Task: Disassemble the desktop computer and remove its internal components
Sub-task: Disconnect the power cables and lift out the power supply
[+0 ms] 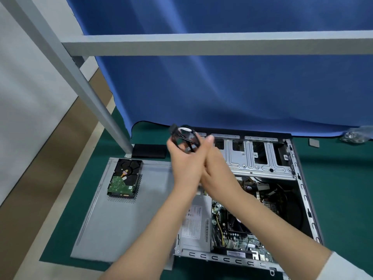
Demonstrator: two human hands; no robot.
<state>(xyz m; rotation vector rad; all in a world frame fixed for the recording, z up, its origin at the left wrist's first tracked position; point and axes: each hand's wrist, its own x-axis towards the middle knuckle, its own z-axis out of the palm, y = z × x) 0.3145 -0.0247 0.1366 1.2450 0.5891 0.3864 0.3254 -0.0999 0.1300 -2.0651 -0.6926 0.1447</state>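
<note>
The open desktop case (302, 190) lies flat on the green mat, its motherboard (234, 231), power supply (194, 225) and silver drive cage (260, 158) exposed. Above the case's far left corner, both hands hold a small bundle of black cables (186, 136) with a connector and a white tag. My left hand (182, 156) grips the bundle from the left. My right hand (212, 158) presses against it from the right, thumb up. A removed hard drive (125, 178) rests circuit side up on the detached grey side panel (125, 219).
A blue cloth (222, 87) hangs behind the case on a grey metal frame (96, 110). A black flat object (149, 151) lies by the frame's foot. At the far right sit a small grey square (313, 142) and a plastic bag of parts (357, 135).
</note>
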